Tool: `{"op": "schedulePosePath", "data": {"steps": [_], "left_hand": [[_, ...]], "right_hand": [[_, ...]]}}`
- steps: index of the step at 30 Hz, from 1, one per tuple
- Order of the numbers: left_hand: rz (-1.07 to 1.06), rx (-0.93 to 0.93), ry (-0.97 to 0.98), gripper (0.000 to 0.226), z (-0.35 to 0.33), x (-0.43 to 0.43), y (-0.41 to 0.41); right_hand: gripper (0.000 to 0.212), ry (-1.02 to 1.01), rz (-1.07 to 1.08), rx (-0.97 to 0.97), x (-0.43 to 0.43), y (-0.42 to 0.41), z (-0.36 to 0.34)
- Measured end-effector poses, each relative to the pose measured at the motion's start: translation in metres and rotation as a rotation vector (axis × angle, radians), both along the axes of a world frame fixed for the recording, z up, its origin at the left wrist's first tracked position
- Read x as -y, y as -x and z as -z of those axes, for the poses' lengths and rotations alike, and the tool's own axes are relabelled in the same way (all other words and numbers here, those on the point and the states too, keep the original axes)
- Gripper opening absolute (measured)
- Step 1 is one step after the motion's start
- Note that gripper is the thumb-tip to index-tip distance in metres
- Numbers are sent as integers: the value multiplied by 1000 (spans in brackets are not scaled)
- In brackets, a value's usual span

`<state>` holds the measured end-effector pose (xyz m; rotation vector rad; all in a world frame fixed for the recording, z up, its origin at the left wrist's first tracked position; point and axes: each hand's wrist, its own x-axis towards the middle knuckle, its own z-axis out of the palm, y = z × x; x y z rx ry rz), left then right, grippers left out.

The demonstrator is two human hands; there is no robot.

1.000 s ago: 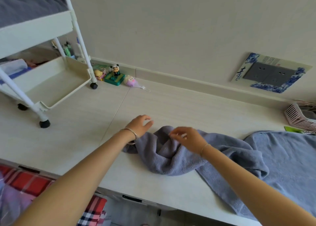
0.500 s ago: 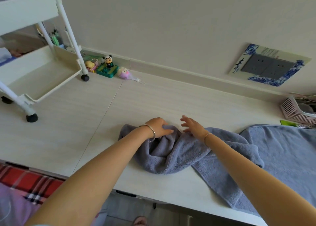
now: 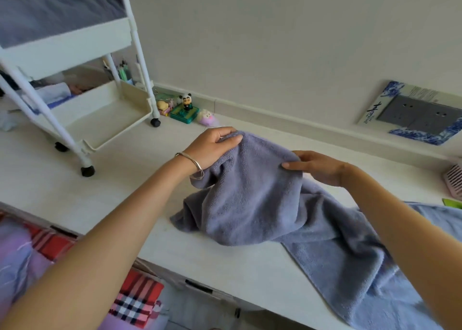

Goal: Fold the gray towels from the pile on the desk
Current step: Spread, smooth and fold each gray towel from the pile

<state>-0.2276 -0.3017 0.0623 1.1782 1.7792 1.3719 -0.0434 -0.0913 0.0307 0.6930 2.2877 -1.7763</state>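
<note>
The left hand (image 3: pixel 212 147) curls over 1 end of the upper hem of the gray towel (image 3: pixel 250 199), thumb at the front and fingers behind, while the right hand (image 3: pixel 317 167) pinches the same hem further along. With 2 grips spaced apart on 1 edge, the cloth hangs between them so that its shape can be read and its corners found. The towel is raised above the middle of the desk (image 3: pixel 125 179). Only its top is in the air. Its lower folds rest crumpled near the front edge and trail toward the front right corner, where they merge with the rest of the pile (image 3: pixel 375 302). I judge this an opening-out step, with no fold made yet. The cloth looks thick and limp, so it will sag wherever it is unsupported. A white cart (image 3: pixel 105 114) stands at the back left, well apart from the towel.
</note>
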Motion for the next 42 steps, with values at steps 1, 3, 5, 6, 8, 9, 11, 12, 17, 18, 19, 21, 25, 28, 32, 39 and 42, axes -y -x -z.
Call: {"op": "schedulePosePath", "data": {"steps": [1, 3, 5, 6, 8, 9, 11, 12, 17, 18, 19, 21, 25, 28, 32, 39, 42], "left_hand": [[-31, -3, 0, 18, -3, 5, 4], [-87, 2, -7, 19, -9, 15, 10], [-112, 29, -18, 19, -18, 21, 15], [-117, 37, -25, 16, -22, 24, 19], [-167, -24, -38, 13, -34, 27, 35], [-215, -93, -42, 14, -37, 28, 45], [-342, -281, -38, 13, -42, 26, 70], [-407, -394, -22, 13, -41, 24, 82], [-484, -724, 229, 40, 9, 1, 122], [-481, -710, 318, 50, 27, -1, 122], [-476, -668, 406, 58, 45, 0, 120], [-444, -556, 557, 67, 81, 7, 111], [-494, -391, 747, 65, 126, 33, 93], [-570, -257, 790, 60, 140, 50, 89], [-490, -182, 918, 60, 151, 68, 85], [-315, 714, 414, 42, 143, 75, 71], [-197, 678, 412, 53, 142, 84, 72]], "right_hand": [[33, -50, -25, -14, -3, 5, -10], [21, -133, -71, -25, -4, 19, -34], [24, -216, -71, -52, -6, 33, -55], [24, -241, -65, -62, -6, 41, -66], [26, -264, -68, -83, -7, 62, -86], [28, -276, -56, -92, -7, 71, -92], [30, -300, -1, -132, -9, 95, -92], [28, -334, 51, -159, -9, 107, -85], [16, -409, 357, -169, -23, 152, -8], [9, -384, 384, -136, -24, 157, 9], [21, -388, 392, -83, -23, 159, 24], [46, -474, 313, 57, -9, 158, 51], [34, -407, 230, 20, 38, 150, 80], [13, -340, 211, -115, 73, 145, 89], [5, -235, 88, -95, 110, 142, 106], [13, -195, 115, -92, 127, 139, 125], [10, -189, 140, -97, 127, 138, 126]]}}
